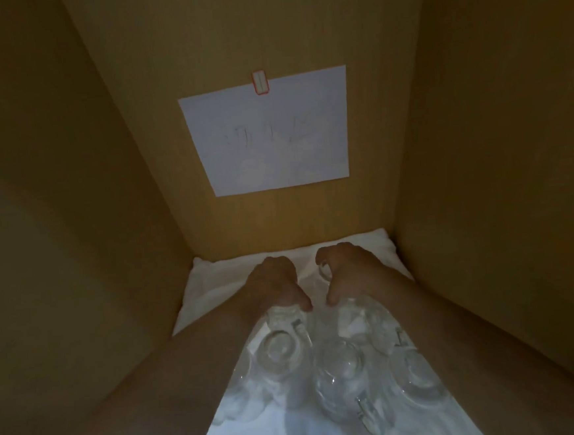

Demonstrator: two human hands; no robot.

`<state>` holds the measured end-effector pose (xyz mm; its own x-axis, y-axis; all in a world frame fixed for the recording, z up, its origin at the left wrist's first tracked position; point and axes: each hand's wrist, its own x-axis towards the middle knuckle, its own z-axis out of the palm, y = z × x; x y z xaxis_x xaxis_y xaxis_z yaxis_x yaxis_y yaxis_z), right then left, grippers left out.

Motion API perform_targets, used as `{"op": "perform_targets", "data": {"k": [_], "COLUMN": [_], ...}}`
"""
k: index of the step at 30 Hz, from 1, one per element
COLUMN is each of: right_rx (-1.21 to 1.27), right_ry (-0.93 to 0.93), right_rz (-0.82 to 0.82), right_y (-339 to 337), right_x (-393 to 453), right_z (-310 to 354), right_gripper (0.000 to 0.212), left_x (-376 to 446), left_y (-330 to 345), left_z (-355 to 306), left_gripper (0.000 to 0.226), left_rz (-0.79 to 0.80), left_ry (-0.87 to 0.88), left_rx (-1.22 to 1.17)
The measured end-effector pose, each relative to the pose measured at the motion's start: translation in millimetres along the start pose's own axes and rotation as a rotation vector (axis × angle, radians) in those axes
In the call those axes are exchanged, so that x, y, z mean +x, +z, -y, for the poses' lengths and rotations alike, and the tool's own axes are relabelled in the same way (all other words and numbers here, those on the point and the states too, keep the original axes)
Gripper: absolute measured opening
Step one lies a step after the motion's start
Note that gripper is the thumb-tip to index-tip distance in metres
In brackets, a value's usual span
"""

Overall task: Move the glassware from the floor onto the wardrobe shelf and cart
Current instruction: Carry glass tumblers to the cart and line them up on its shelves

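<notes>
Head view: inside the wardrobe (68,166), dim light, shelf lined with a white cloth (215,284). Left to right: left hand (277,283) reaches to the back, fingers curled down over the top of a clear glass mug (285,317), thumb at its rim. Right hand (348,271) likewise curled, gripping a small glass (324,269) at the fingertips, with another mug (355,318) under the heel of the palm. Nearer the camera, more glassware (338,367) stands crowded, pieces touching or nearly so. A paper sheet (268,133) is taped to the rear wall. Judgement: glass is rigid, smooth, breakable, moderately heavy for the mugs. Best held round the body or by the handle, set down slowly, avoiding knocks against neighbours.
</notes>
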<state>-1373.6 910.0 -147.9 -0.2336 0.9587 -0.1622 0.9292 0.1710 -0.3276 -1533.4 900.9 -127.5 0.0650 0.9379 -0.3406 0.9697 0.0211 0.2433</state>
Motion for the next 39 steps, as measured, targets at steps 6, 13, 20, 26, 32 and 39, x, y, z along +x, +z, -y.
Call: {"op": "perform_targets", "data": {"k": [6,13,20,26,32,39], "right_rx": [0.165,0.629,0.710,0.593,0.328,0.235], "right_ry": [0.154,0.173,0.125,0.107,0.114,0.321], "right_rz": [-0.475,-1.146,-1.440,-1.603,-1.782,-1.944], "right_y": [-34,-71,-80,-61,-47,-54], "right_x": [-22,-88,-179,-268,-360,-477], "right_z": [21,73,129,145,119,62], "right_gripper": [0.077,0.085,0.098,0.085,0.084,0.090], "left_x": [-21,-90,-179,-237,-288,-356], "left_y": [-49,-100,-119,-93,-58,-20], "left_z": [21,34,44,34,-15,-119], "left_gripper": [0.054,0.053,0.037,0.054,0.052,0.049], "left_rz": [-0.442,-0.768,-0.070,0.415,0.653,0.867], "left_ry": [0.063,0.064,0.383,0.497,0.626,0.863], "left_rx": [-0.204,-1.250,-2.060,-2.246,-2.136,-1.846]}}
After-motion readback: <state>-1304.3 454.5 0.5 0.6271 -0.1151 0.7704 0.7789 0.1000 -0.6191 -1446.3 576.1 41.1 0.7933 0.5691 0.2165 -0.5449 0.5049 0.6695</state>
